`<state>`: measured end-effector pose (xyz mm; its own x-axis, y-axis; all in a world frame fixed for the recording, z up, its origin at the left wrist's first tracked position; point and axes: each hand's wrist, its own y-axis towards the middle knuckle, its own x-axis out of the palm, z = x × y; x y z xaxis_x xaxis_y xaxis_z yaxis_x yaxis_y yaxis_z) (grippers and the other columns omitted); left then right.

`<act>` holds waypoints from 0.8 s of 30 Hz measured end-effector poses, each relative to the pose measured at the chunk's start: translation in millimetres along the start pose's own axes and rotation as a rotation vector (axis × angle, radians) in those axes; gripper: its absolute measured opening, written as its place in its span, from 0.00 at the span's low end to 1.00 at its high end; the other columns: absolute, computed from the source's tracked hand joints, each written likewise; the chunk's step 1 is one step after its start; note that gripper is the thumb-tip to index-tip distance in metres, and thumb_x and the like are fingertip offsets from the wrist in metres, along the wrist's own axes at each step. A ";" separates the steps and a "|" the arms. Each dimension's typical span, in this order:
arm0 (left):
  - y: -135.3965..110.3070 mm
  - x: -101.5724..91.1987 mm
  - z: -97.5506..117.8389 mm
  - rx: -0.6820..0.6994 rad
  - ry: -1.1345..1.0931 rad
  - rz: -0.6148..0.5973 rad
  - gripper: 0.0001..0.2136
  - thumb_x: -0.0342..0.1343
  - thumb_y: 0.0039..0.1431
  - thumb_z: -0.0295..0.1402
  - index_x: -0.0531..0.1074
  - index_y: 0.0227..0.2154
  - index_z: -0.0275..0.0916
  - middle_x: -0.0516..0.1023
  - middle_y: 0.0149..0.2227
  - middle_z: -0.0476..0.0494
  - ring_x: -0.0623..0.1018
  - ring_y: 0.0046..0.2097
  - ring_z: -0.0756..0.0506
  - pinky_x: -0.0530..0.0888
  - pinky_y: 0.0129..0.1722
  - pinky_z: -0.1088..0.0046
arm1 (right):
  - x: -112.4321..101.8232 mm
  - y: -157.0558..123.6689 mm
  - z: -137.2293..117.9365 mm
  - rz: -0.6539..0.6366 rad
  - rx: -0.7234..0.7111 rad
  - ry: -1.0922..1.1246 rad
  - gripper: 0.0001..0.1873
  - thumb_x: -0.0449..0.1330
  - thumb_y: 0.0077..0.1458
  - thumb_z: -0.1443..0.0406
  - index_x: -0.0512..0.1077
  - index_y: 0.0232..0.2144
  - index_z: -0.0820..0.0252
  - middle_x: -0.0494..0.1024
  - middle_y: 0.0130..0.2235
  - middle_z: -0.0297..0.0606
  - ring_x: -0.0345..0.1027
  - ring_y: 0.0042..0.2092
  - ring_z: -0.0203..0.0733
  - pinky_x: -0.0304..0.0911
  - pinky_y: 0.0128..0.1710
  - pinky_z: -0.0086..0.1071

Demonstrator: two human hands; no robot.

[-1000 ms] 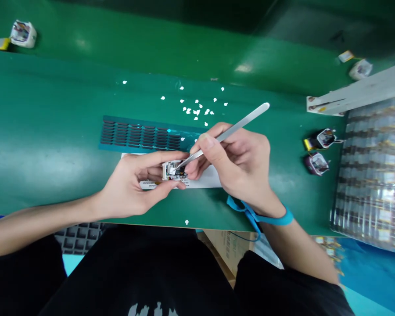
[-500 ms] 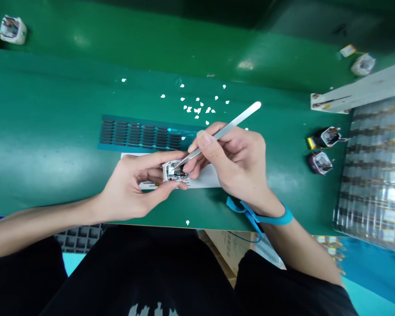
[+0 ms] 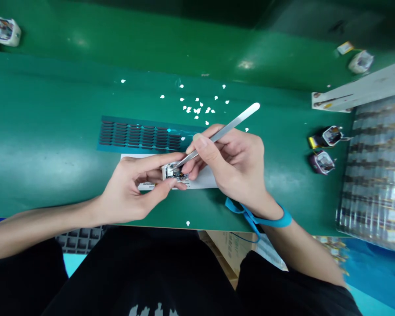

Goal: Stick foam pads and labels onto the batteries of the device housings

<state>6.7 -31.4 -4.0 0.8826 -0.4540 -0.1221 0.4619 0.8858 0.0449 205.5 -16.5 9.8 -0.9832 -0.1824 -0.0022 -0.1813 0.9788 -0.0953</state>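
Note:
Between the thumb and fingers of my left hand (image 3: 136,186) sits a small white device housing (image 3: 166,172), its open side up with circuit parts showing. My right hand (image 3: 232,164) is closed round metal tweezers (image 3: 238,119), whose tips reach down into the housing. Fingertips of the right hand are at the housing's right edge. Under both hands lies a white printed sheet (image 3: 206,179). Just beyond it is a blue strip with rows of dark pads (image 3: 140,135). What the tweezer tips touch is too small to make out.
Small white round stickers or pieces (image 3: 197,110) are scattered on the green table. More opened housings lie at the right (image 3: 322,162), far right (image 3: 361,61) and far left (image 3: 7,31). Stacked clear trays (image 3: 371,175) stand at the right. A blue wrist strap (image 3: 274,219) circles my right wrist.
My left thumb has shifted up over the housing's near edge. The right hand and tweezers have moved slightly left, with the tips still inside the housing.

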 end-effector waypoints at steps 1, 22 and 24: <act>0.8 -0.8 -0.2 -0.001 0.028 0.010 0.17 0.59 0.64 0.21 0.79 0.53 0.41 0.88 0.41 0.48 0.89 0.37 0.45 0.88 0.36 0.76 | 0.8 -1.1 1.4 -0.007 -0.018 -0.007 0.19 0.66 0.62 0.47 0.75 0.29 0.52 0.81 0.24 0.30 0.75 0.22 0.36 0.75 0.23 0.30; 22.4 -30.5 -17.4 0.253 0.674 -0.010 0.08 0.49 0.74 0.32 0.72 0.46 0.38 0.82 0.47 0.37 0.81 0.54 0.39 0.80 0.47 0.61 | -31.3 21.8 25.5 -0.041 -0.425 -0.625 0.15 0.60 0.69 0.61 0.79 0.29 0.54 0.86 0.42 0.35 0.80 0.40 0.42 0.74 0.42 0.37; 23.6 -29.2 -19.1 0.253 0.733 -0.057 0.09 0.48 0.74 0.31 0.73 0.48 0.37 0.82 0.50 0.36 0.79 0.60 0.37 0.79 0.52 0.58 | -31.5 22.3 25.7 -0.035 -0.412 -0.608 0.14 0.61 0.69 0.61 0.79 0.30 0.53 0.86 0.41 0.34 0.80 0.39 0.41 0.74 0.40 0.37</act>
<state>-9.9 4.6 -18.3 0.6143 -0.2412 -0.7513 0.5886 0.7742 0.2327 232.9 8.7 -17.9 -0.8140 -0.1171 -0.5690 -0.3231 0.9052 0.2760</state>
